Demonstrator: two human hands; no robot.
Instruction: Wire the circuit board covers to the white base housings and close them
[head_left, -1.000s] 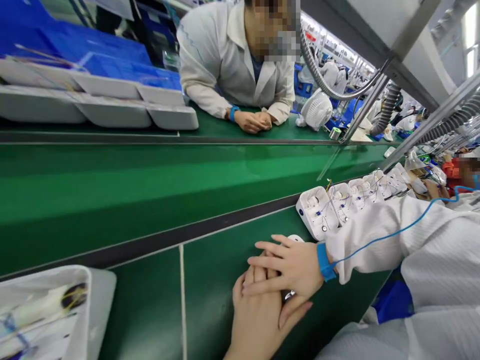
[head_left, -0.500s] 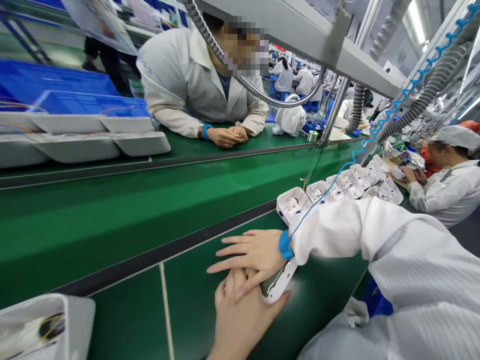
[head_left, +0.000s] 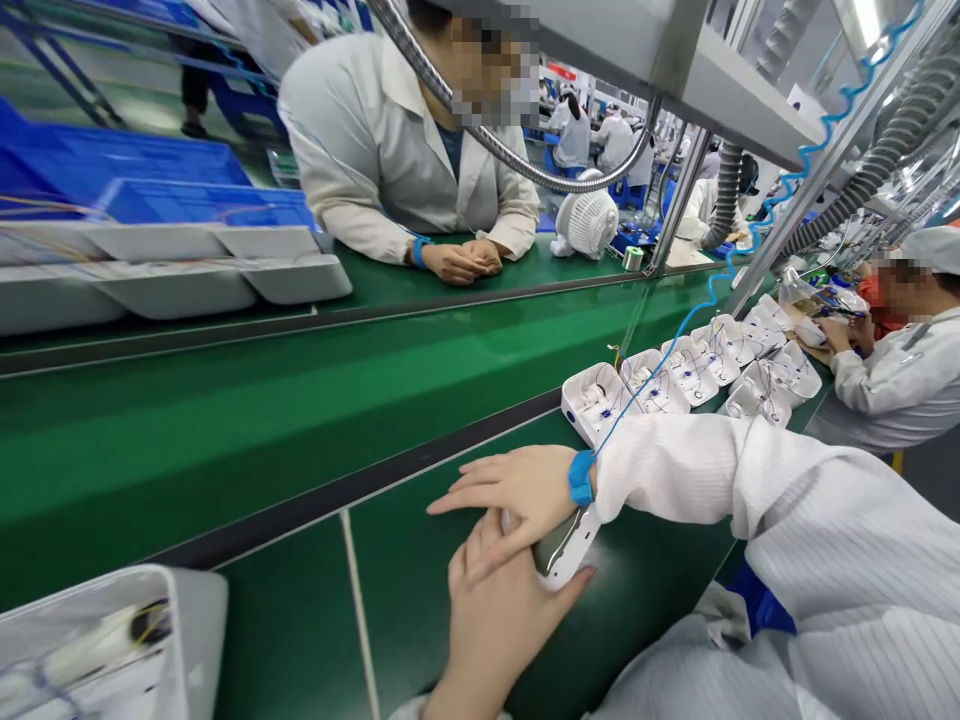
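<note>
A flat object with a white rounded edge (head_left: 576, 552) and a glossy face, somewhat like a phone, is at the near side of the green bench. My left hand (head_left: 502, 615) reaches up from below and grips its left end, the thumb along the near edge. Its fingertips are partly covered by my right hand (head_left: 525, 490). That hand lies across the left one and the object, palm down, fingers stretched out to the left. A blue wrist strap (head_left: 581, 478) with a coiled cord is on my right wrist. Most of the object is hidden beneath both hands.
White housings (head_left: 596, 400) with wires stand in rows at right. Another housing (head_left: 199, 640) is at lower left. A green belt (head_left: 300, 430) crosses ahead. Opposite, a co-worker (head_left: 405, 150) leans with clasped hands beside white trays (head_left: 300, 280) and a white fan (head_left: 589, 222). Another person sits right.
The view has shifted slightly, so most things sit a little further right. My right fingers are closer together than before. Both hands keep their place on the object.
</note>
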